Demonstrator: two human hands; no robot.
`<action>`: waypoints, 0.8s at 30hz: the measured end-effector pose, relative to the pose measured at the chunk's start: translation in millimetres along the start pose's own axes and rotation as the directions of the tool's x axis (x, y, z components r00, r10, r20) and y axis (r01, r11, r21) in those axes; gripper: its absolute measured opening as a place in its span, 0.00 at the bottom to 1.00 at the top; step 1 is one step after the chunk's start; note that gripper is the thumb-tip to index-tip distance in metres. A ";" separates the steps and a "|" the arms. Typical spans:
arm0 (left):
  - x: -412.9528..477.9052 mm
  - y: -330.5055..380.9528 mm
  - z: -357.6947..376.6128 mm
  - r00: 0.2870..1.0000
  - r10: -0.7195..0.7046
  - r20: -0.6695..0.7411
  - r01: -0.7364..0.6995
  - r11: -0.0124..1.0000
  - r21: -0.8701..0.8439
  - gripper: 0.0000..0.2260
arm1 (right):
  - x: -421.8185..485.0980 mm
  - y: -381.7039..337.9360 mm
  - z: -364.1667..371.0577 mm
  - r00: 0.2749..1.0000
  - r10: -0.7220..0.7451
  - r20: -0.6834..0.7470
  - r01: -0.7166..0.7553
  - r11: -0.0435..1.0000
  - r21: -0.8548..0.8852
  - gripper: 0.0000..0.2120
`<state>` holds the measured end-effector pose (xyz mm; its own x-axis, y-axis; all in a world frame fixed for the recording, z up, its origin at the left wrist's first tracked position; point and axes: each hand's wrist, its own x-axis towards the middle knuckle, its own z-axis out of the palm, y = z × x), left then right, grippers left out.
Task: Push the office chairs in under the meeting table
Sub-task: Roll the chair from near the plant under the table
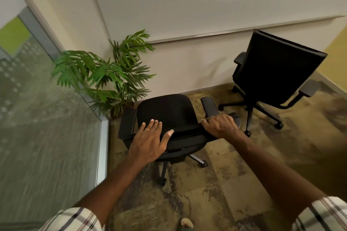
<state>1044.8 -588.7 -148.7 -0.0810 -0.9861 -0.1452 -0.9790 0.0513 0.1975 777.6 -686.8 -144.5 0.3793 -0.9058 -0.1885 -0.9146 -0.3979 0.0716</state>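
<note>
A black office chair (169,110) stands right in front of me, seen from above and behind its backrest. My left hand (152,140) lies over the top edge of the backrest, fingers spread and thumb out, not clearly gripping. My right hand (219,125) curls over the backrest's right end, beside the right armrest (209,107). A second black office chair (276,73) stands apart at the right, its back turned toward me. No meeting table is in view.
A potted palm (107,75) fills the corner just beyond the near chair. A glass wall with a metal frame (102,148) runs along the left. A white wall (197,65) closes the far side. Patterned carpet (225,184) stretches toward me.
</note>
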 end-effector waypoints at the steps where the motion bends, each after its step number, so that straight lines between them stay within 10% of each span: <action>1: -1.7 0.7 2.4 1.000 0.019 0.000 -0.019 1.000 -0.001 0.40 | -7.9 -0.8 -0.4 1.000 -0.003 0.002 0.003 1.000 -0.027 0.17; 24: -105.6 -75.7 -4.5 0.891 0.453 -0.005 -0.452 0.890 0.050 0.41 | -217.7 -165.8 34.0 0.929 0.332 -0.163 -0.315 0.941 0.119 0.13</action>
<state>1128.3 -489.1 -144.0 -0.5149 -0.8565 -0.0347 -0.8443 0.4998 0.1931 841.9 -418.7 -148.6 0.0717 -0.9974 0.0084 -0.9974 -0.0716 0.0100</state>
